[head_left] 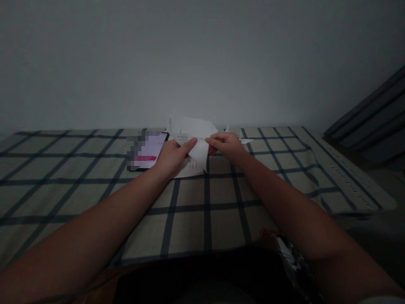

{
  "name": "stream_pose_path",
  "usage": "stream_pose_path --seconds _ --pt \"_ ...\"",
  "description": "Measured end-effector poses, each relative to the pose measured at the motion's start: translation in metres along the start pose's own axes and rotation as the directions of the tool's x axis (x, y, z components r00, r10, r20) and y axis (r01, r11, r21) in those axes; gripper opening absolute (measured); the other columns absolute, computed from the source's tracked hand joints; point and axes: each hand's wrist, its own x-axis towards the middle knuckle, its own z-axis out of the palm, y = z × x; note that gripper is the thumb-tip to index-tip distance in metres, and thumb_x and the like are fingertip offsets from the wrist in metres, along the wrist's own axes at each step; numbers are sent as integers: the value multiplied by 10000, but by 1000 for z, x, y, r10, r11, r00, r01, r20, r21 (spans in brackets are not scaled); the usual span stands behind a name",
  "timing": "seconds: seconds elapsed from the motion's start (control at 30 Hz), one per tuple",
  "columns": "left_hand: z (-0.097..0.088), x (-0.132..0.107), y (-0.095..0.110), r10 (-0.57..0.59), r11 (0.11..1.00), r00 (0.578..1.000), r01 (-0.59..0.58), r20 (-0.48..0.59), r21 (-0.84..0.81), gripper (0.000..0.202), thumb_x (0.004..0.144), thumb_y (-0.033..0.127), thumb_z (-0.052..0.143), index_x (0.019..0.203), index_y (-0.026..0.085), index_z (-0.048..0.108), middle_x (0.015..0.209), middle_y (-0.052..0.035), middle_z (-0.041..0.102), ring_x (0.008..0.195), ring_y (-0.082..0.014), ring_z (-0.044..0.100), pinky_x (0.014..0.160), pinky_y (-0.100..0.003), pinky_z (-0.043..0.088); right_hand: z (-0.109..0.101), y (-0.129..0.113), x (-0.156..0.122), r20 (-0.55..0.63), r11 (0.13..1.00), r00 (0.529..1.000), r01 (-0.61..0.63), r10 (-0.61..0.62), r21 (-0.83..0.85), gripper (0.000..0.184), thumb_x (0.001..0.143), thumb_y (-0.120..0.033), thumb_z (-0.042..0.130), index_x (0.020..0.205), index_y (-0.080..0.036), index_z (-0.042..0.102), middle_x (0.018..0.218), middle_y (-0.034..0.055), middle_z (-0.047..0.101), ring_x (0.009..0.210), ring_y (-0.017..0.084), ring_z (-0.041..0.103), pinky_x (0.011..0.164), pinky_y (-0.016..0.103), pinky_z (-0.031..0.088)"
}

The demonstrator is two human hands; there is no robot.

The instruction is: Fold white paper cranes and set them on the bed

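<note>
Both my hands are stretched out over a checked cloth (190,219) and hold one white sheet of paper (194,135) between them. My left hand (172,157) pinches the paper's left part with thumb and fingers closed on it. My right hand (226,145) pinches its right part. The paper is bent and partly folded, lifted a little above the cloth. Another white sheet (190,169) lies flat under my hands.
A phone (148,152) with a lit screen lies on the cloth just left of my left hand. A small folded white paper shape (244,139) sits behind my right hand. A plain wall rises behind, dark fabric (373,122) at the right.
</note>
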Motion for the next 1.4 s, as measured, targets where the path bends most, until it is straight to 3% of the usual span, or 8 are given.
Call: stream_pose_path --seconds 0.27,0.47,0.6,0.73,1.0,1.13,1.27,1.4 --pt "-1 4 11 96 994 988 -101 -124 -42 379 687 459 892 699 169 648 713 -10 685 638 -122 639 623 -240 543 -2 -3 2 -36 999 999 -41 40 -28 352 875 -484 679 718 -169 671 664 24 691 607 115 638 642 266 553" --pt "1 3 16 117 991 980 -126 -163 -45 389 770 529 812 746 185 633 738 -13 686 671 -127 653 620 -223 563 0 -8 1 -49 997 996 -73 71 -37 342 863 -473 683 705 -170 661 651 22 690 593 110 630 625 253 550" --pt "3 0 17 -5 996 1000 3 -23 -94 359 722 461 867 819 172 676 842 -44 743 742 -151 695 650 -247 582 0 -6 1 -95 999 994 -50 48 -16 350 858 -491 691 709 -175 661 643 17 685 590 109 626 621 249 549" --pt "5 -5 13 -166 985 971 171 170 -11 373 662 402 914 848 130 741 888 -109 783 763 -192 719 693 -295 585 1 -6 0 -131 1000 991 -7 10 22 361 853 -511 699 717 -177 676 635 14 683 582 114 628 613 251 551" --pt "3 -7 8 -39 995 996 32 76 97 351 651 389 905 821 121 757 815 -91 778 648 -174 680 631 -286 528 7 -11 -4 -118 999 993 -21 24 32 391 860 -538 691 718 -174 693 654 21 695 598 109 634 627 246 554" --pt "6 -9 10 -132 989 966 144 221 -38 374 708 317 849 1022 138 754 1002 -114 793 812 -221 734 744 -335 580 11 -15 -4 -133 999 991 -17 23 46 351 855 -502 699 722 -178 693 657 15 695 598 104 625 629 244 550" --pt "7 -12 12 -236 970 903 242 358 29 335 793 360 785 1041 140 735 860 -98 775 687 -215 715 645 -334 560 10 -14 -3 -163 998 986 -1 12 68 336 839 -493 716 733 -175 699 664 14 697 589 101 619 615 240 543" --pt "6 -11 11 -188 981 916 191 354 28 299 798 414 800 916 153 713 719 -49 719 569 -157 628 568 -287 487 8 -11 -2 -197 997 980 -29 41 65 348 828 -513 723 750 -174 705 698 27 715 609 108 631 603 239 537"
